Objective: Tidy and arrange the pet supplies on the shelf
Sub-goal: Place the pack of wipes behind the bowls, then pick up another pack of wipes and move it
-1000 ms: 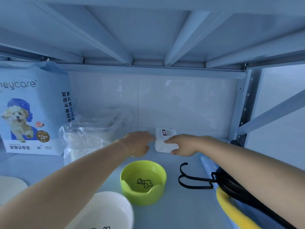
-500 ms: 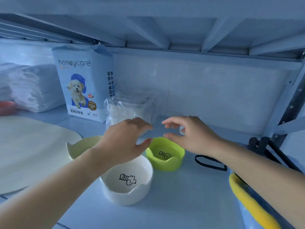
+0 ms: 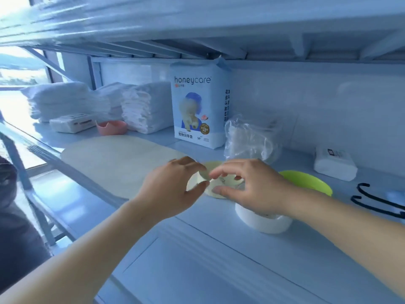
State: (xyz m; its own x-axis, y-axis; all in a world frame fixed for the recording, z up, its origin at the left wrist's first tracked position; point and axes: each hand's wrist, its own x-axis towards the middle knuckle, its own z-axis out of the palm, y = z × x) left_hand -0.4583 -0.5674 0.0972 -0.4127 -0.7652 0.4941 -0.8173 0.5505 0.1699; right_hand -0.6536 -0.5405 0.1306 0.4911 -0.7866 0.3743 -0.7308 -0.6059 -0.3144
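On the pale blue metal shelf (image 3: 197, 260), stacks of white folded pads (image 3: 146, 106) stand at the back, at 10 o'clock from the view centre. A white rectangular tissue pack (image 3: 70, 123) and a pink eared plastic bowl (image 3: 111, 127) sit just in front of them. A flat cream oval mat (image 3: 114, 159) lies at 9 o'clock. An upright blue-and-white bag of training pads (image 3: 198, 106) stands against the back wall at 12 o'clock, with a crumpled clear plastic bag (image 3: 249, 137) just beside it, at its 4 o'clock. The item in hand is the pale cream round bowl (image 3: 219, 185), at centre, just beside the mat's right end. Whether it is lifted cannot be told. The left hand (image 3: 171, 191) is at the bowl's 9 o'clock, and its fingers (image 3: 195, 166) and thumb curl round the left wall, grasping it. The right hand (image 3: 252, 187) is at the bowl's 3 o'clock with curved fingers (image 3: 219, 172) over the rim. Blur prevents confirming a grasp. A white round bowl (image 3: 263, 220) sits under the right wrist, and a lime-green round bowl (image 3: 306, 181) sits behind it. A white wipes pack (image 3: 335, 164) rests near the back wall at 3 o'clock, and a black wire hook (image 3: 377, 200) lies at the right edge. Assessment: the pads and bag appear ordered. The bowls remain dispersed, so grouping them, the plastic bag and the hook is probably outstanding.
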